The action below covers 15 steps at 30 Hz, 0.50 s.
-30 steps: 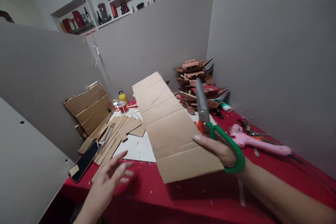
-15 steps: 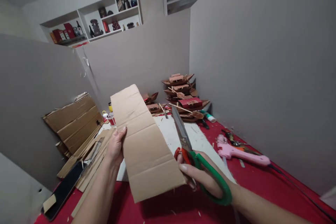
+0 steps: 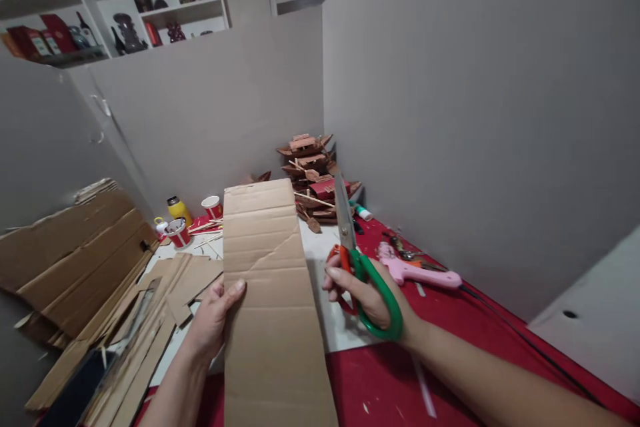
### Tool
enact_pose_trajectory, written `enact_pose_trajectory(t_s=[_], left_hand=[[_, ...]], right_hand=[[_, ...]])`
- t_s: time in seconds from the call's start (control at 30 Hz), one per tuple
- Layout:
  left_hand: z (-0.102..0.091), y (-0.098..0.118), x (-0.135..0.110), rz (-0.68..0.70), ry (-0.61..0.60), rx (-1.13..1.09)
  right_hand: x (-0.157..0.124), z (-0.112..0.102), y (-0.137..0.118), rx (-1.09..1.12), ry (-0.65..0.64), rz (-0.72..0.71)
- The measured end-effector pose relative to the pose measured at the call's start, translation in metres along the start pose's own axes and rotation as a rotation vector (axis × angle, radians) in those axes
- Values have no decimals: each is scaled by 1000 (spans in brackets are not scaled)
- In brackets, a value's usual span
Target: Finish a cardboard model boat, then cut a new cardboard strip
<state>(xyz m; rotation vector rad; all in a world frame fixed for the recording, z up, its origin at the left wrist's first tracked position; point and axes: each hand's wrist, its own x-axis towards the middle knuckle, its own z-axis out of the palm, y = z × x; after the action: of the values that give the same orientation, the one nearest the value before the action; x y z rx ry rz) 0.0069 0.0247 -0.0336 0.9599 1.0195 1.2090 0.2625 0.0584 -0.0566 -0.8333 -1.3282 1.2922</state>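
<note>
A long strip of brown cardboard [image 3: 273, 333] with several crosswise creases stands tilted in front of me. My left hand [image 3: 215, 313] grips its left edge, thumb on the near face and fingers hidden behind. In my right hand [image 3: 363, 293] is a pair of scissors [image 3: 346, 220] with one green and one orange handle. The blades look closed together and point up, to the right of the cardboard and apart from it.
Several small wooden boat models [image 3: 313, 177] are stacked in the far corner. On the right lies a pink hot glue gun [image 3: 420, 273] with its cord. Cardboard pieces [image 3: 90, 253] lean and lie at left. Behind them stand a yellow bottle [image 3: 179, 211] and paper cups [image 3: 179, 235].
The view has swung to the right. The cardboard now reaches lower, past the bottom of the view, and shows a different crease pattern. My right hand with the scissors has moved away from its edge.
</note>
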Motion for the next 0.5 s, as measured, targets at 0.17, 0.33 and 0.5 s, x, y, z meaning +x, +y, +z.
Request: enact_pose_trajectory(t_s=[0.17,0.33,0.5], left_hand=[[17,-9,-5,-84,-63,12],[30,-14,-8,-135,-91,10],[29,-11,-4,-99,-27,17]], right_hand=[[8,-3,3,48,57,-7],[4,-3,3,-6,36,-19],[-2,-2,2,-24,-2,-3]])
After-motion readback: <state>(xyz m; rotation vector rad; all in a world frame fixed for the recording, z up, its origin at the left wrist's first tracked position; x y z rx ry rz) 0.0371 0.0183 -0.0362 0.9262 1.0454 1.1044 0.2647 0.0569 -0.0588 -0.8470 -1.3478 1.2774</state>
